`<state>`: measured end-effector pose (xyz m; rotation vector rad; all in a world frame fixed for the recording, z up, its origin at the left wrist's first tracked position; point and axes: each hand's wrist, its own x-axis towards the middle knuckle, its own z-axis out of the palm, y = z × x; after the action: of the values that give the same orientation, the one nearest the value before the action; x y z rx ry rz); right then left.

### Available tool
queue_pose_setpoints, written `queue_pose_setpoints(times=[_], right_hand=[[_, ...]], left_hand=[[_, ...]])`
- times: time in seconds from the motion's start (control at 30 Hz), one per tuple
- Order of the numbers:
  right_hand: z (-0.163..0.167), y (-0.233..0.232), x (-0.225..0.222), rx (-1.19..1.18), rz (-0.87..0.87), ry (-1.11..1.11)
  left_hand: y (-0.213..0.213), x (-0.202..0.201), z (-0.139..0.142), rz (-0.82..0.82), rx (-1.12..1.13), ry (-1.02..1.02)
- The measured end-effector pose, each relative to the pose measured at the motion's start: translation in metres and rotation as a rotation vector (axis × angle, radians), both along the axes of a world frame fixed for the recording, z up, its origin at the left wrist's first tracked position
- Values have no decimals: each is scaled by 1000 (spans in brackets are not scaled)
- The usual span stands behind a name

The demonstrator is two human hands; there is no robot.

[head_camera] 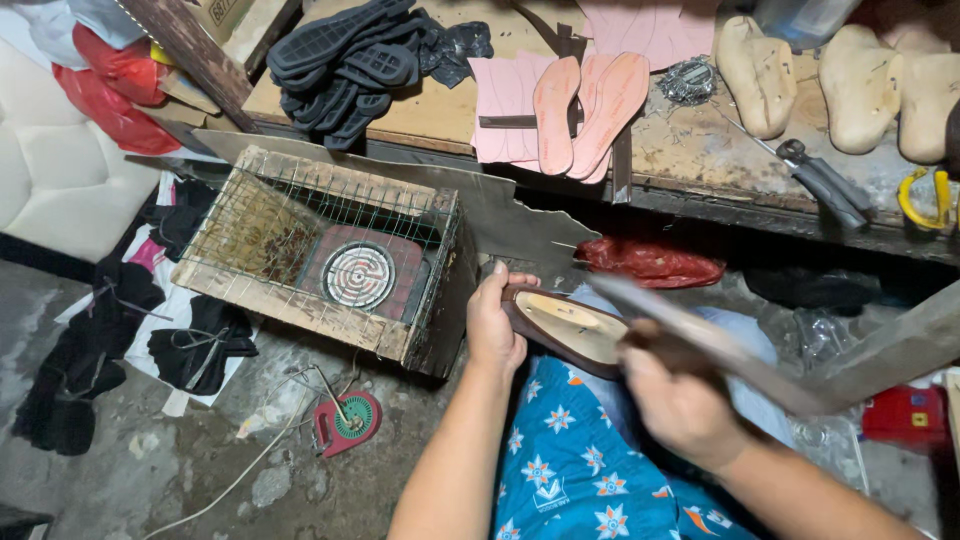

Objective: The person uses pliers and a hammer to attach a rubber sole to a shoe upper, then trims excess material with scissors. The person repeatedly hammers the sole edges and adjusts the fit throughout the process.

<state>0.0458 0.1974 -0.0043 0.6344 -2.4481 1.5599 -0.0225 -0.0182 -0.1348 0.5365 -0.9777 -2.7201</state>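
Note:
My left hand (pixel 495 325) grips the back end of a dark brown shoe (pixel 565 335) that lies sole-up on my lap, its pale insole board showing. My right hand (pixel 680 400) is closed around the handle of a long flat tool (pixel 720 345), blurred with motion, which crosses over the front of the shoe. Blue flowered trousers (pixel 570 470) cover my legs below.
A wooden crate with a wire mesh top holds a round electric heater coil (pixel 358 274) at my left. The workbench (pixel 700 160) beyond carries black soles (pixel 345 60), pink insoles (pixel 580 110), pale wooden lasts (pixel 860 85) and pincers (pixel 825 180). Dark rags lie on the floor.

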Motion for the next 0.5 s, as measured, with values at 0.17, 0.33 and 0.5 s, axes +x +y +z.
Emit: queue_pose_setpoints(times=[0.17, 0.33, 0.5], right_hand=[[-37, 12, -6, 338, 34, -79], [-36, 45, -15, 260, -120, -453], [-55, 63, -2, 125, -199, -607]], left_hand=[[-7, 5, -11, 42, 99, -66], [-22, 6, -25, 179, 233, -141], [-39, 30, -35, 313, 297, -125]])
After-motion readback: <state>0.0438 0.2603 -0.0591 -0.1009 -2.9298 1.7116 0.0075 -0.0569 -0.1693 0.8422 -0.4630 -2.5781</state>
